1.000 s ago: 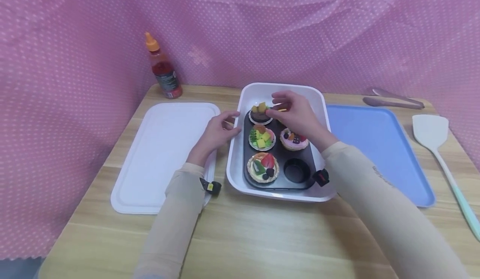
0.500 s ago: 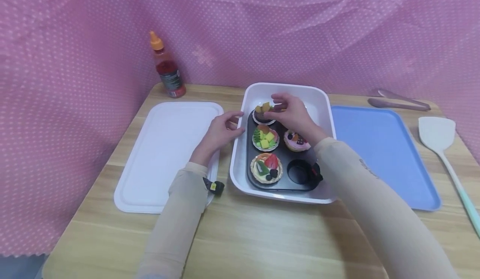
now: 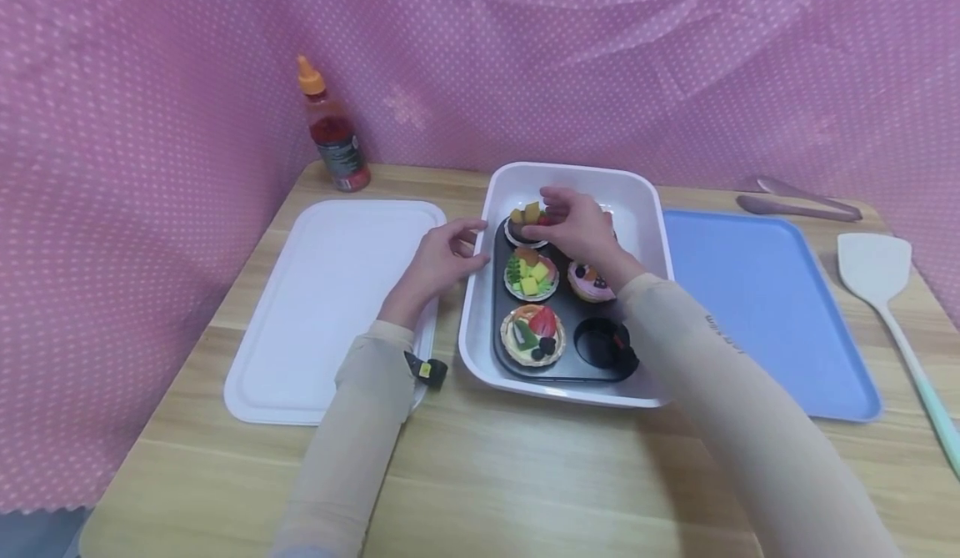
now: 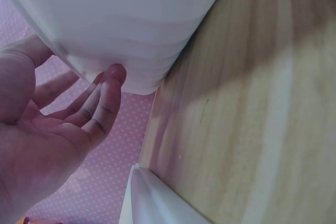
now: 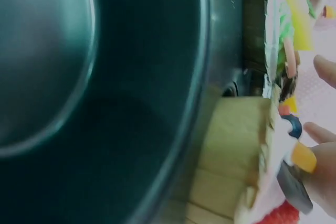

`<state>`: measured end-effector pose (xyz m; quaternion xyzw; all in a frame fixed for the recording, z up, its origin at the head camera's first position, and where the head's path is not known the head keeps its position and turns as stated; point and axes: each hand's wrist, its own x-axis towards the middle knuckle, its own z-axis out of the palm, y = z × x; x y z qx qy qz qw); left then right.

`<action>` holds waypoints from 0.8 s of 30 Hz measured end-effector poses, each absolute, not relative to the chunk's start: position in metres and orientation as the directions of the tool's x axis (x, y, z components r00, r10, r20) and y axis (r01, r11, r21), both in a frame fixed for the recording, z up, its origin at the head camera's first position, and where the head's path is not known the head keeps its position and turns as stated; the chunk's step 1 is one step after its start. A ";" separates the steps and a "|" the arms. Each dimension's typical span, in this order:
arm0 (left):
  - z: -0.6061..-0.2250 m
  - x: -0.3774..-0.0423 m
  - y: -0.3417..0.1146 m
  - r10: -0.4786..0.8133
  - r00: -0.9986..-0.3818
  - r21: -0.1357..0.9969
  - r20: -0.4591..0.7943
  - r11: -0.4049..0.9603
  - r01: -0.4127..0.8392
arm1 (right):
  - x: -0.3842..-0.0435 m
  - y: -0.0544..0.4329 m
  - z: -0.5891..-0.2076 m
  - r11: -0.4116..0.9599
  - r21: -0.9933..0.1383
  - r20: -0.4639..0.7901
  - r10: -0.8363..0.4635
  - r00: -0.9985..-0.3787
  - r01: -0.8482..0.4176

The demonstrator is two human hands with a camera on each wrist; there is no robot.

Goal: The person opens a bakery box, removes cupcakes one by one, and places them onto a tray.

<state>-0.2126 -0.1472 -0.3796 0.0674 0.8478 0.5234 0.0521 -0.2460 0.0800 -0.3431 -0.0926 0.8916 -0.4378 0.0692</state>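
Note:
A white bin (image 3: 468, 324) holds a dark muffin tin (image 3: 566, 366) with several fruit-topped tarts; its front-right cup (image 3: 597, 343) has no tart. My left hand (image 3: 442, 259) touches the bin's left rim with loosely bent fingers; in the left wrist view its fingertips meet the outer wall. My right hand (image 3: 581, 224) hovers over the tin's back row. Its thumb is beside the chocolate tart (image 3: 528, 228), and the hand covers most of the back-right cup. The pink tart (image 3: 592, 281) lies under that wrist. In the right wrist view nothing shows between the fingers.
Left of the bin lies a white tray (image 3: 330, 308); a blue tray (image 3: 757, 308) lies right. A sauce bottle (image 3: 337, 141) stands at the back left. Tongs (image 3: 795, 206) and a white-headed turner (image 3: 873, 270) are at the right. A pink dotted cloth (image 3: 480, 66) hangs behind.
The right hand stays over the tin's back row, shifting slightly left relative to the bin. Its forearm has swung left, over the front-right cup's edge. The left hand remains at the rim.

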 end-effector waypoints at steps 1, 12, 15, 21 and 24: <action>-0.380 -0.213 -0.147 0.170 -0.985 0.894 -0.021 0.444 0.058 | -0.247 0.079 -0.345 0.599 -0.794 -0.046 -0.225 -0.973 -0.102; -0.382 -0.215 -0.149 0.165 -0.986 0.897 -0.021 0.439 0.055 | -0.247 0.069 -0.352 0.649 -0.754 -0.063 -0.216 -0.974 -0.095; -0.382 -0.216 -0.149 0.163 -0.986 0.895 -0.028 0.443 0.048 | -0.246 0.068 -0.353 0.664 -0.742 -0.071 -0.216 -0.974 -0.093; -0.381 -0.216 -0.149 0.158 -0.986 0.894 -0.048 0.448 0.028 | -0.247 0.067 -0.355 0.663 -0.745 -0.094 -0.215 -0.972 -0.075; -0.381 -0.216 -0.148 0.162 -0.986 0.894 -0.046 0.447 0.032 | -0.246 0.068 -0.355 0.661 -0.748 -0.109 -0.199 -0.974 -0.051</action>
